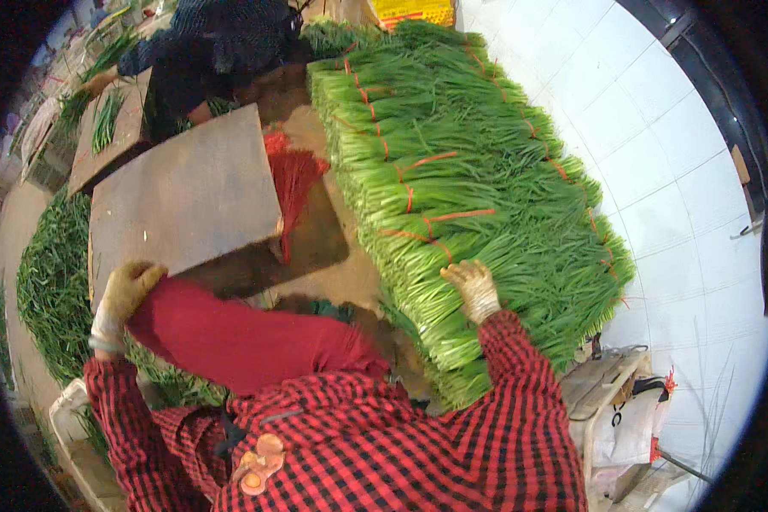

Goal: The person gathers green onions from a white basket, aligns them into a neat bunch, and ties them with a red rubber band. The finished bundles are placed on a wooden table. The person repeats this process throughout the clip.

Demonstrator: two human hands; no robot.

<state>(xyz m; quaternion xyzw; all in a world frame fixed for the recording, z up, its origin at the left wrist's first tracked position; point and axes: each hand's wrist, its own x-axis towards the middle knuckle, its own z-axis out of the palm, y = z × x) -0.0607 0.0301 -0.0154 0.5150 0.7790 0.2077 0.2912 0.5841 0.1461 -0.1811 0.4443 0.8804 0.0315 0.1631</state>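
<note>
My left hand (128, 291), in a soiled pale work glove, rests on my red-trousered knee (217, 333); its far fingers are partly hidden. It lies beside the near left corner of a low board-topped table (185, 185). On the right, my gloved right hand (472, 287) lies flat with fingers apart on a long stack of green leafy bundles, which look like garlic chives (461, 173). Their pale stem ends face left. Orange-red ties (409, 198) circle several bundles. A bunch of red tie strips (294, 179) hangs at the table's right edge.
Another person (230, 45) sits at the far side by a smaller board (112, 118) with loose greens. A green heap (57, 281) stands left of the table. White tiled wall (653, 160) borders the stack. A wooden stand (605, 384) is near right, a pale crate (77, 416) near left.
</note>
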